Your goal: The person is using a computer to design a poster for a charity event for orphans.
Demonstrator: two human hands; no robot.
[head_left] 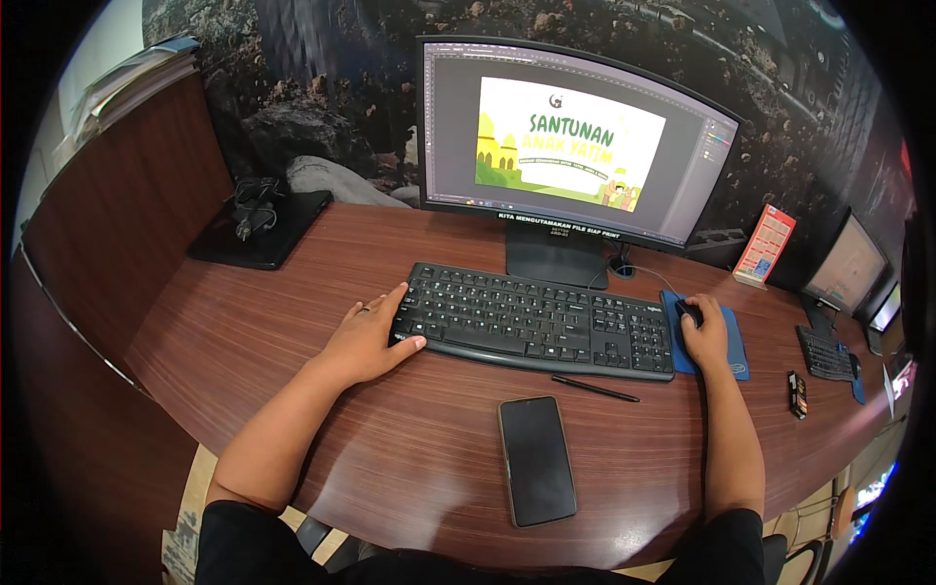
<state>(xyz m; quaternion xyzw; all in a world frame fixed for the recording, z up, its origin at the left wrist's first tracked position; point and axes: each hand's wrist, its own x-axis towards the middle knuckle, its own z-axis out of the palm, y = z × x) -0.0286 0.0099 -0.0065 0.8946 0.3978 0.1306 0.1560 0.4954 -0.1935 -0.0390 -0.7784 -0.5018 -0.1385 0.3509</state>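
My left hand (pixel 370 336) rests at the left end of a black keyboard (pixel 534 320), fingers spread over the keys and thumb on the front edge. My right hand (pixel 706 336) is cupped over a black mouse (pixel 688 311) on a blue mouse pad (pixel 733 347). Behind the keyboard stands a curved monitor (pixel 570 146) with a design program on screen, a green and white poster in its window. A black phone (pixel 536 459) lies face up, screen dark, in front of the keyboard, and a black pen (pixel 595 388) lies between them.
The brown wooden desk (pixel 244 331) curves around me. A closed black laptop (pixel 258 229) with a cable bundle sits at the back left. To the right are a small orange card stand (pixel 764 246), a second monitor (pixel 846 265) and keyboard (pixel 826 353), and a small dark object (pixel 799 395).
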